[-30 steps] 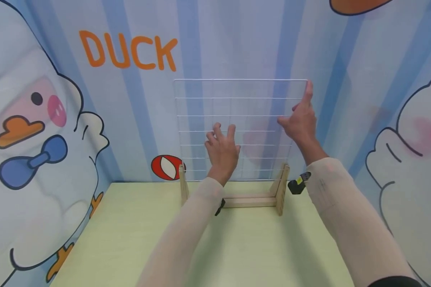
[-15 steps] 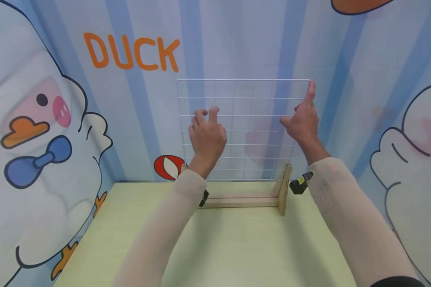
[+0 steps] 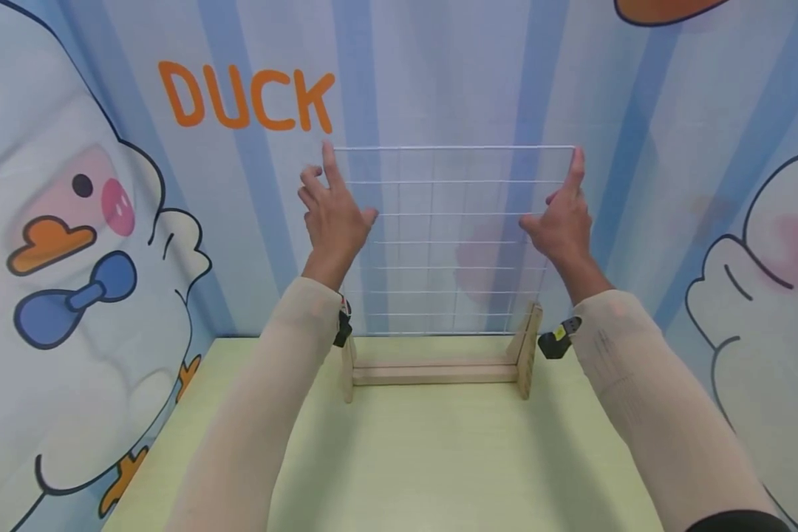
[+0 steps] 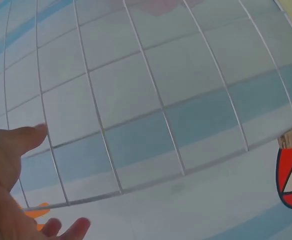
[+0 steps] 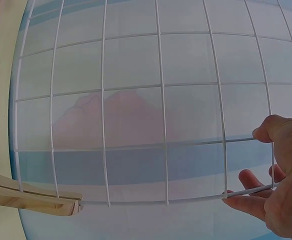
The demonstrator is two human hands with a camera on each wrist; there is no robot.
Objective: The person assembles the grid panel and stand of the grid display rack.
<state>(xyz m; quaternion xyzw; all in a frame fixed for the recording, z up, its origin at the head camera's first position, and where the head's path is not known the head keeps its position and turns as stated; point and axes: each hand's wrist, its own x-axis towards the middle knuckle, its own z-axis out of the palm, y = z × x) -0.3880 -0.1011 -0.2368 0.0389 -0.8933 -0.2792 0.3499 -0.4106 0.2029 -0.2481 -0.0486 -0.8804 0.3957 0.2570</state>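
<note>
A white wire grid panel (image 3: 439, 148) stands upright in a wooden stand (image 3: 432, 374) with two side posts. At the panel's upper right corner, my right hand (image 3: 561, 225) holds the side edge, index finger up along the corner. The right wrist view shows its thumb (image 5: 267, 129) on the front wires and other fingers around the edge wire. My left hand (image 3: 335, 222) is at the upper left edge, index finger raised beside the corner. In the left wrist view its thumb (image 4: 30, 138) is in front of the wires, its other fingers spread beyond the edge; contact is unclear.
The stand rests on a pale yellow table (image 3: 465, 458) near its back edge. Behind hangs a blue striped cloth (image 3: 439, 66) with orange DUCK lettering (image 3: 246, 96). Printed ducks cover the cloth at both sides. A small dark device (image 3: 555, 341) is strapped at the right wrist.
My left hand has moved left and up from the panel's middle to its upper left edge, with its index finger now raised. The right hand stays at the upper right corner.
</note>
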